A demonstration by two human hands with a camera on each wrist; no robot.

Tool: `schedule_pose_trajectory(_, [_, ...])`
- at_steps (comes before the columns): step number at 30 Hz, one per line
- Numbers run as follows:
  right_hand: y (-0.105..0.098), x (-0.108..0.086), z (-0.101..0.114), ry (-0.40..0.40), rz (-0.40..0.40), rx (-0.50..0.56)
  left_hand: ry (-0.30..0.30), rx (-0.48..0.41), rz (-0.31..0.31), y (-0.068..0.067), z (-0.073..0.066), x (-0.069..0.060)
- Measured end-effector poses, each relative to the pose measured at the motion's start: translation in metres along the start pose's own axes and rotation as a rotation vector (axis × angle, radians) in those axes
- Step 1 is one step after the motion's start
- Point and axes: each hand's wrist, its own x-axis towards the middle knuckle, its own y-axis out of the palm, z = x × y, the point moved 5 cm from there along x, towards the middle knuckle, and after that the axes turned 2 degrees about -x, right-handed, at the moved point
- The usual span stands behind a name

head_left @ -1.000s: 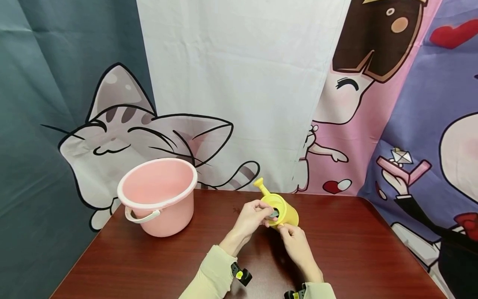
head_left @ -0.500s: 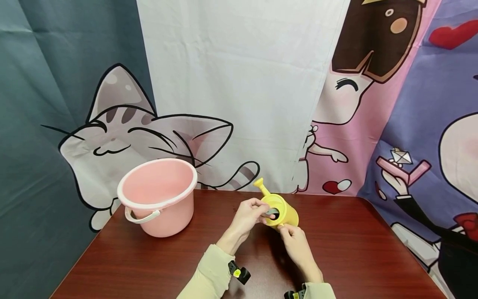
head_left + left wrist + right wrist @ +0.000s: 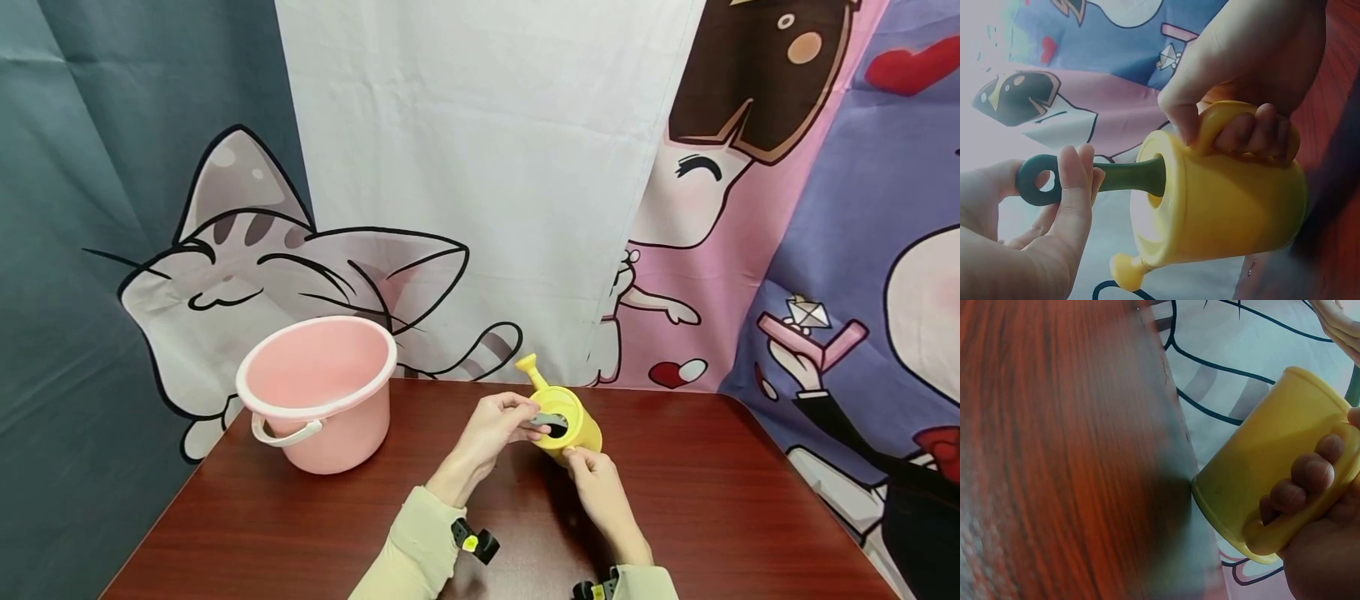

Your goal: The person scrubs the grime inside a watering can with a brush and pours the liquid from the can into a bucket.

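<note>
The left hand [image 3: 491,429] pinches a green ring-ended tool [image 3: 1127,177], its far end inside the tilted yellow watering can [image 3: 1235,203]; the right hand [image 3: 603,493] grips the can's handle [image 3: 1302,527], fingers curled. Aligning tool and opening [image 3: 557,431] should prevent snagging.

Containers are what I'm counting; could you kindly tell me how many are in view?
2: the bucket on the table, to the left, and the yellow can, held by the right hand. The bucket's bottom is hard to see, so another could be hidden there.
</note>
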Motion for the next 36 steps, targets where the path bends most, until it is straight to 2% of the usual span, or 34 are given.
schedule_pose_trajectory(4, [0.001,0.004,-0.015,0.014,-0.006,0.004,0.001,-0.006,-0.001,0.001,0.0,0.001])
schedule_pose_trajectory(9, [0.0,0.004,-0.02,0.015,-0.013,0.02,0.001,-0.029,0.004,0.003,0.003,0.002])
schedule_pose_trajectory(11, [-0.001,0.004,-0.017,0.02,-0.009,0.014,0.001,-0.037,0.002,0.004,0.005,0.003])
schedule_pose_trajectory(16, [-0.005,-0.002,0.009,0.008,0.013,-0.002,0.003,-0.036,-0.006,0.004,0.011,0.004])
schedule_pose_trajectory(18, [-0.006,-0.004,0.018,0.01,0.023,-0.011,0.009,-0.007,0.0,0.004,0.014,0.004])
schedule_pose_trajectory(22, [-0.004,-0.005,0.021,-0.001,0.023,-0.023,0.028,0.064,0.017,0.005,0.018,0.004])
schedule_pose_trajectory(27, [0.002,0.001,-0.005,0.006,0.001,-0.016,0.028,0.146,0.028,0.007,0.019,0.004])
schedule_pose_trajectory(30, [0.004,0.005,-0.018,0.014,-0.006,-0.02,0.023,0.231,0.042,0.008,0.018,0.004])
schedule_pose_trajectory(33, [0.004,0.004,-0.02,-0.006,-0.008,-0.02,0.045,0.332,0.068,0.008,0.017,0.004])
schedule_pose_trajectory(36, [0.004,0.004,-0.02,-0.015,-0.01,-0.023,0.1,0.419,0.094,0.008,0.012,0.002])
